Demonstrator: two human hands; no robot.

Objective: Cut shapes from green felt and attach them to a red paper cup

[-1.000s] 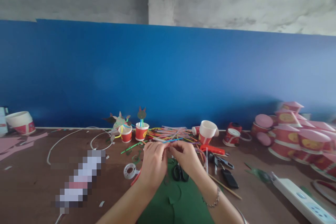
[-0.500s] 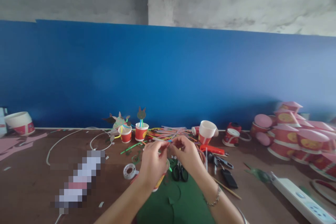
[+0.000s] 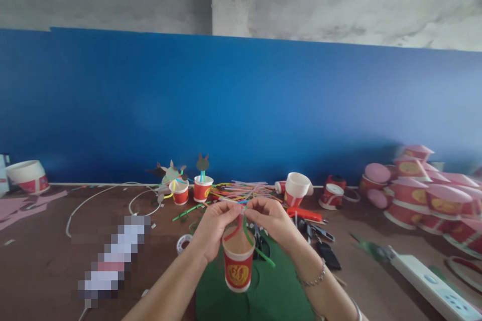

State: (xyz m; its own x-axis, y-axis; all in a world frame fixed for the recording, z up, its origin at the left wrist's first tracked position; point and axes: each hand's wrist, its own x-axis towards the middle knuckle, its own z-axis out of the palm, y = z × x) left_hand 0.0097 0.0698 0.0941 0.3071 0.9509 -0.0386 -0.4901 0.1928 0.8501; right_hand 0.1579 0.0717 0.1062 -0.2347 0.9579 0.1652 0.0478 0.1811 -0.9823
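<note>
In the middle, a red and white paper cup shows its gold emblem towards me, with a red straw and a green straw rising from it to my fingertips. My left hand is closed in a pinch at the upper ends of the straws. From the other side my right hand pinches the same spot, where a bit of blue shows. Whether the cup hangs or rests on the green mat I cannot tell. Black scissors lie partly hidden behind the straws.
Two cups with straw figures stand behind my left hand, beside a heap of straws. A tape roll, an orange-red tool, keys and a power strip surround the mat. Pink-topped cups are stacked at right.
The cup, mostly hidden behind my left forearm before, has swung into view between my hands, along with the red and green straws. Both hands stay close together, still pinching.
</note>
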